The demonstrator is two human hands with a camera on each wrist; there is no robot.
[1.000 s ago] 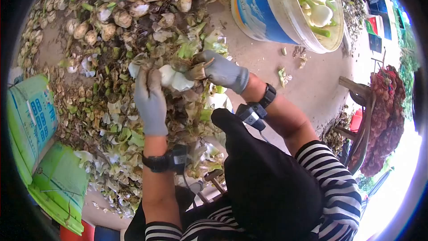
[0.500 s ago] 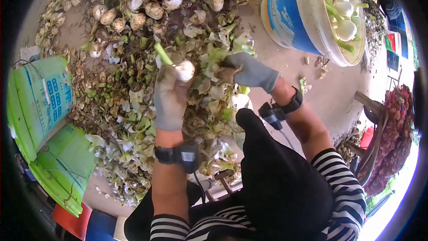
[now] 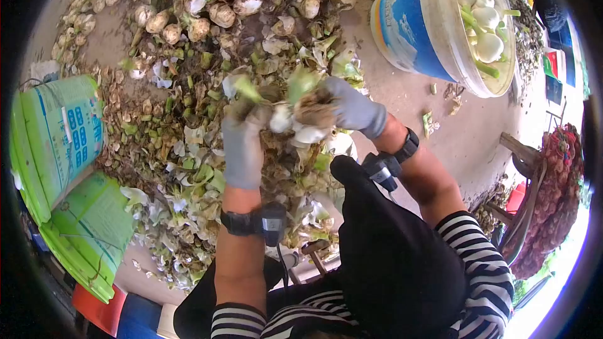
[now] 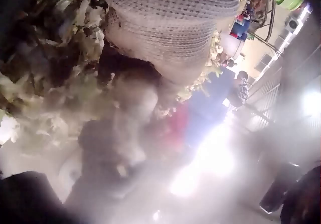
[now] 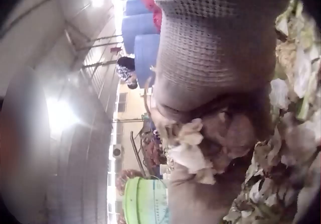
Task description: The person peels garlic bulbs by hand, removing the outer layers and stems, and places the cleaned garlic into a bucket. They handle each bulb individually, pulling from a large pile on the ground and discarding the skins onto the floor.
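Two gloved hands meet above the peelings in the head view. The left hand (image 3: 244, 150) has its fingers curled round a white garlic bulb (image 3: 281, 118), whose blurred green stem points up and left. Close beside it, the right hand (image 3: 357, 108) pinches brown and white outer skins (image 3: 316, 115). In the left wrist view the knitted glove (image 4: 160, 38) fills the top and its fingers are blurred. In the right wrist view, pale torn skin (image 5: 190, 156) sticks out from under the curled fingers of the glove (image 5: 210, 58).
Unpeeled bulbs (image 3: 221, 15) lie at the top. A blue and white bucket (image 3: 414, 22) at upper right holds white bulbs with stems. Green tubs (image 3: 75, 132) stand at left. Peelings (image 3: 169, 207) cover the ground below. A red net sack (image 3: 556, 194) is at far right.
Over the last half second the right hand has come a little closer to the left, and the bulb has shifted right and down with the left hand. The view has moved since one second ago.
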